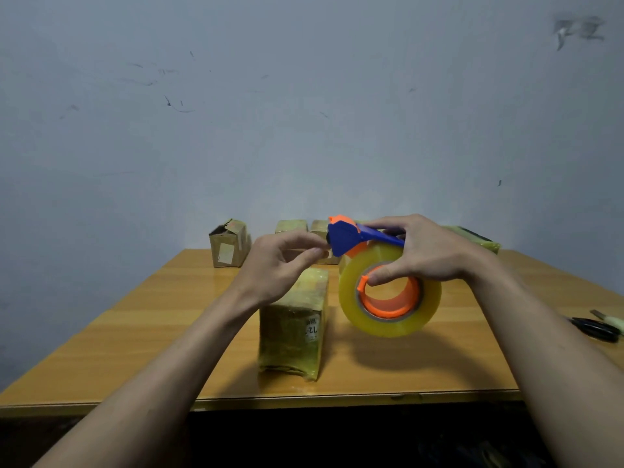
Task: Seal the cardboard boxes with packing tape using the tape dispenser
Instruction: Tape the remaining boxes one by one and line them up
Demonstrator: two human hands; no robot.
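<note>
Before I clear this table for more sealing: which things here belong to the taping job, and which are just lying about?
For the job:
- tape dispenser, gripped by the right hand
- left hand, fingertips at its blue cutter head
- taped box in front
- open-flapped box and small boxes by the wall

Lying about:
- scissors at the right edge

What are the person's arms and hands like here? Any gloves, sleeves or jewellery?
Both are bare. The left hand and right hand wear no gloves, and no rings, watch or bracelet show. No sleeve shows on either forearm right to the frame's bottom edge. The nails look short and plain.
</note>
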